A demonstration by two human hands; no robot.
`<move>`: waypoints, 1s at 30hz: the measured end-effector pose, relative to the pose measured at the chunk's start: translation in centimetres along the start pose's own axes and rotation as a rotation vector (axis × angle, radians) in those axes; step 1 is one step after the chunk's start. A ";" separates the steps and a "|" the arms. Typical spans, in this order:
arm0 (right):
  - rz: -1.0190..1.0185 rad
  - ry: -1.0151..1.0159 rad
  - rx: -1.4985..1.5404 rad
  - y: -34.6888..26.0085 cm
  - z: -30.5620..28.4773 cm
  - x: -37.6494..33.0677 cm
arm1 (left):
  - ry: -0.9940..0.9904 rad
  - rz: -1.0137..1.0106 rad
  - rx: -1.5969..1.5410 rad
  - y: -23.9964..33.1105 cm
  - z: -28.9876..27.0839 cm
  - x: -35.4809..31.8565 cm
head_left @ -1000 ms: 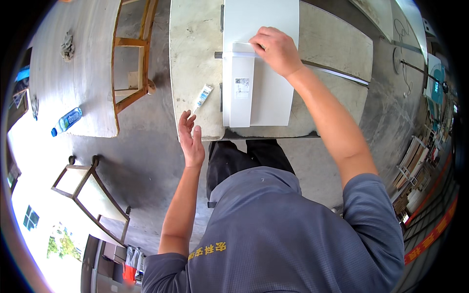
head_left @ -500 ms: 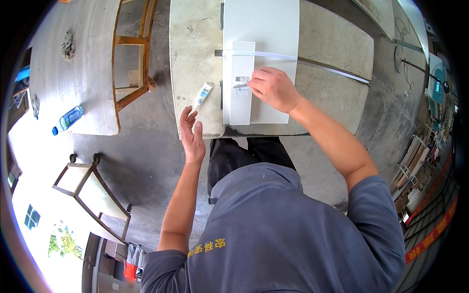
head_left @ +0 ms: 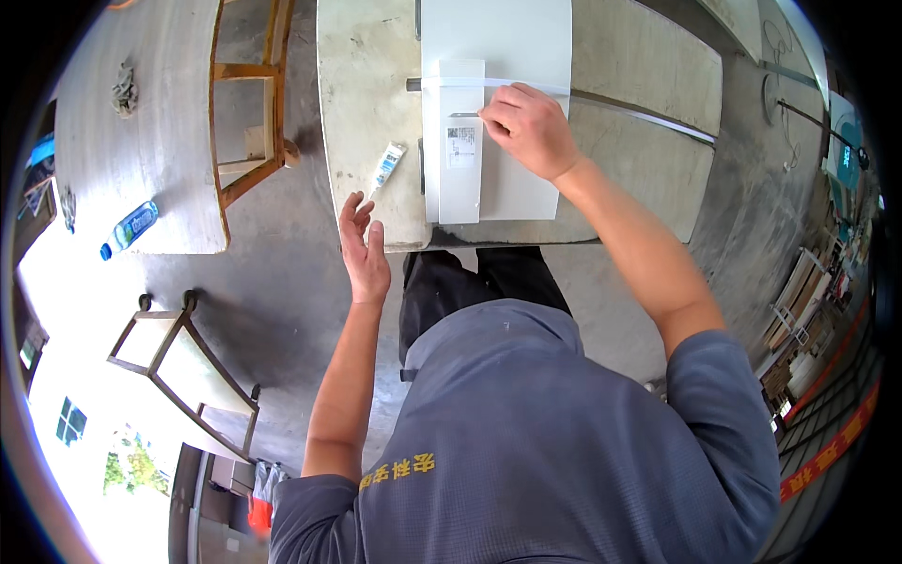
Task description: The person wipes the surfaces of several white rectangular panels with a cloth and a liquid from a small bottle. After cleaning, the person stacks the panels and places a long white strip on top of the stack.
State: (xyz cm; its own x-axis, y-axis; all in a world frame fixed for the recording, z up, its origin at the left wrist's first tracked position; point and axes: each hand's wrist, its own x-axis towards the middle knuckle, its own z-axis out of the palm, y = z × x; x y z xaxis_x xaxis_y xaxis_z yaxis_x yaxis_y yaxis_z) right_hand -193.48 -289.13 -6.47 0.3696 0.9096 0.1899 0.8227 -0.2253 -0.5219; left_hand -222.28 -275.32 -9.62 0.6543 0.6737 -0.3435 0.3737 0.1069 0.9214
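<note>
My right hand point(head_left: 534, 127) is closed around a thin grey blade point(head_left: 464, 115), its handle hidden in the fingers. The blade's tip lies over a narrow white box point(head_left: 460, 193), just above its printed label. This box rests on the left part of a wide white panel point(head_left: 526, 202). A white strap point(head_left: 526, 86) crosses both near the far end of the box. My left hand point(head_left: 366, 258) is open, fingers apart, at the table's near left edge. Close to its fingertips lies a white and blue tube point(head_left: 388, 165) with a narrow nozzle.
The pale worktable point(head_left: 639, 169) has a dark slot across it. To the left stands another table point(head_left: 169, 75) with a water bottle point(head_left: 132, 230) and a crumpled grey rag point(head_left: 124, 90). A wooden frame point(head_left: 249, 174) stands between the tables. Behind on the left is a wheeled cart point(head_left: 193, 376).
My right hand has moved away from me along the box with the blade, from the label toward the strap. The whole view has shifted slightly; my left hand stays open near the tube.
</note>
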 end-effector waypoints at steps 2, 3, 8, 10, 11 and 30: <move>-0.016 -0.057 -0.004 -0.5 1.0 -1.5 | 0.025 -0.005 -0.013 0.8 0.0 0.2; -0.107 -0.133 0.027 -1.8 1.6 -3.9 | 0.027 -0.003 -0.022 1.0 0.1 0.2; -0.177 -0.271 0.097 -5.6 1.3 -7.5 | 0.016 0.010 -0.044 0.3 -0.3 -0.1; -0.047 -0.071 0.004 -3.5 -0.2 -3.1 | 0.017 0.006 -0.020 0.6 -0.4 0.0; -0.058 -0.119 0.007 -3.9 0.4 -4.0 | 0.013 0.006 -0.009 0.8 -0.4 0.0; 0.898 -0.009 1.288 -13.0 5.1 -2.3 | 0.443 -0.279 -0.160 0.5 -10.6 6.0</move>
State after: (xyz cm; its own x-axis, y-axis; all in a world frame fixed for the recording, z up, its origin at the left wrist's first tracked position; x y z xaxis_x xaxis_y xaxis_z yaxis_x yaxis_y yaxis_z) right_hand -207.22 -286.54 -4.41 0.5107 0.6498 -0.5630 -0.5657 -0.2392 -0.7892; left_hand -225.18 -263.49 -9.32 0.1919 0.8439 -0.5009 0.3657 0.4122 0.8345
